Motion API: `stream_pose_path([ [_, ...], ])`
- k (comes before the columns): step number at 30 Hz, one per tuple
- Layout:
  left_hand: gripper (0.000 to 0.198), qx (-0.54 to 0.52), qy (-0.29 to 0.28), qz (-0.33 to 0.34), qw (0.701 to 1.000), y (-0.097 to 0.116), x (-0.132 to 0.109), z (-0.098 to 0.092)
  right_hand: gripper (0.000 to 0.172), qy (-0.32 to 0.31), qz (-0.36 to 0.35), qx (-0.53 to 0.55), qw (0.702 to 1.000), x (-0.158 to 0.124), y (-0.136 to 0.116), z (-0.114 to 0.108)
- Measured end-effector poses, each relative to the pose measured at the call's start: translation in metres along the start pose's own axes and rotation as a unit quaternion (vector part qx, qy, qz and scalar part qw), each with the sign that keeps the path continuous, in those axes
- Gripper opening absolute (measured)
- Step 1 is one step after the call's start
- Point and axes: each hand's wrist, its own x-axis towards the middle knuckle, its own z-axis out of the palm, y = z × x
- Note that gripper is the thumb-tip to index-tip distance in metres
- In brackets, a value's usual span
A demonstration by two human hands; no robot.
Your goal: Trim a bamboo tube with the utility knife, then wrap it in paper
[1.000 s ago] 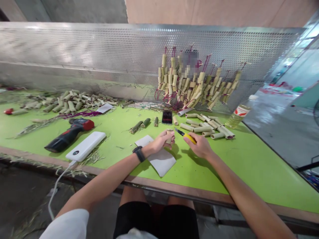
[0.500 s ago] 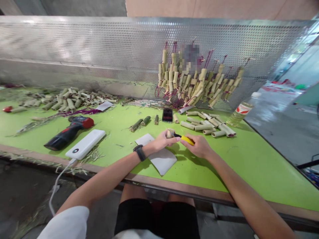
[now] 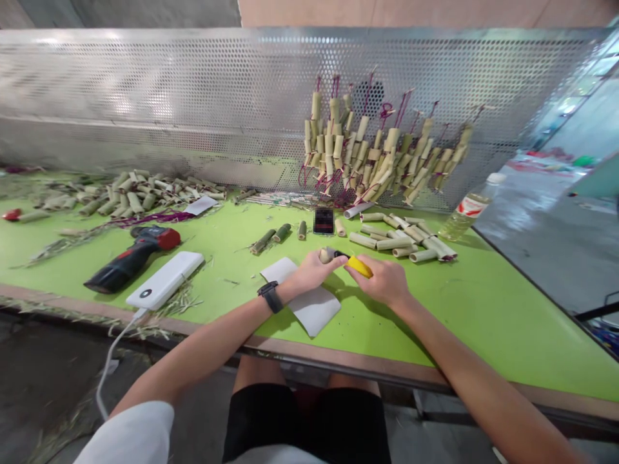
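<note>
My left hand (image 3: 313,270), with a black watch on its wrist, is closed around a short pale bamboo piece (image 3: 325,256). Its thumb reaches toward the dark front part of a yellow-handled tool (image 3: 359,265). My right hand (image 3: 387,280) grips that handle from the right. The tool's dark end meets the bamboo piece or lies very close to it; its tip is too small to make out. Both hands are above the green table (image 3: 411,348), over a creased white sheet (image 3: 316,312).
A cordless drill (image 3: 135,258) and a white power bank (image 3: 167,278) with a cable lie left. Bamboo pieces are heaped at back left (image 3: 133,193) and right (image 3: 401,237). Strung bamboo (image 3: 333,142) leans on the perforated metal panel (image 3: 193,84). A bottle (image 3: 469,209) stands right.
The yellow handle and my right hand have shifted slightly up and left, turning a little. My left hand keeps its hold on the bamboo piece. The camera view has moved slightly.
</note>
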Motion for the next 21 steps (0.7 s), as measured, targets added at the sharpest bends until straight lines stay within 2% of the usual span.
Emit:
stream_pose_path([
  [2,0.06,0.009,0.038,0.003,0.999,0.003,-0.002,0.002,0.062,0.006,0.022,0.008,1.0,0.001,0.003,0.003],
  [5,0.06,-0.015,0.034,0.0,0.999,0.004,-0.002,0.004,0.061,-0.015,0.024,0.037,0.999,0.003,0.01,0.003],
  [9,0.056,-0.062,0.006,-0.061,0.996,0.003,-0.001,0.001,0.059,-0.054,0.016,0.081,0.995,0.004,0.015,0.0],
  [12,0.051,-0.094,0.012,-0.09,0.991,0.004,0.0,0.0,0.055,-0.067,0.02,0.08,0.994,0.004,0.013,-0.004],
  [16,0.046,-0.13,0.013,-0.085,0.988,0.005,0.0,0.0,0.051,-0.074,0.024,0.082,0.994,0.004,0.011,-0.007],
  [21,0.045,-0.153,0.017,-0.084,0.984,0.003,0.002,0.0,0.05,-0.114,0.016,0.121,0.986,0.004,0.014,-0.007],
])
